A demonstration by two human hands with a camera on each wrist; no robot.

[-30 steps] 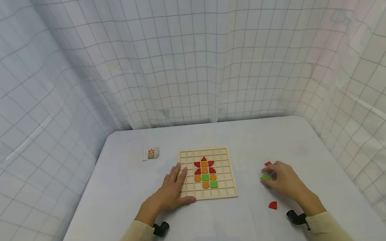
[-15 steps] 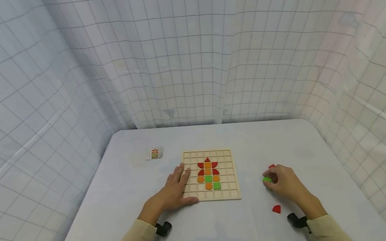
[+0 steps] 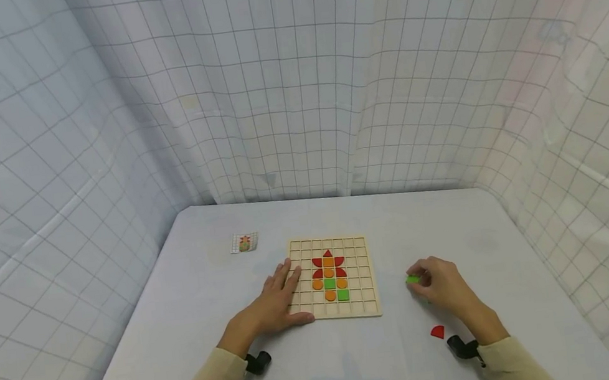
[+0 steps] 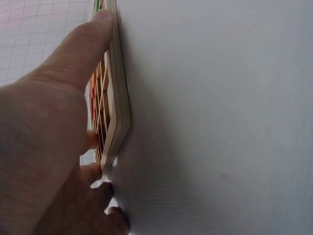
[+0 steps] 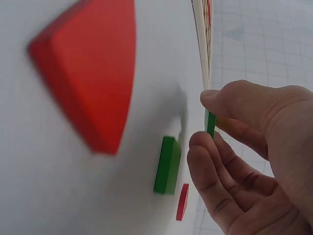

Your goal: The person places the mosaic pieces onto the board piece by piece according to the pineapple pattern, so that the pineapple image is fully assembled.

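Observation:
My left hand [image 3: 272,306] lies with spread, straight fingers over the left edge of a wooden grid board [image 3: 363,305]. In the left wrist view its thumb [image 4: 83,49] rests along the board's near rim. Red, orange and green tiles form a pattern in the middle of the grid. To the right of the board, my right hand [image 3: 444,284] pinches a green tile [image 5: 211,123] between thumb and fingers, raised off the table. Another green tile [image 5: 167,166] lies beneath that hand, mostly hidden in the head view.
A red quarter-circle tile [image 3: 438,332] lies on the table near the right wrist. Beyond the loose green tile is a further red tile [image 5: 182,202]. A small pattern card [image 3: 245,242] sits behind the board's left side. Gridded white curtains [image 3: 293,91] surround the table.
The right hand has picked up the green tile and moved slightly left with it. The left hand stays on the board; the head view has shifted a little.

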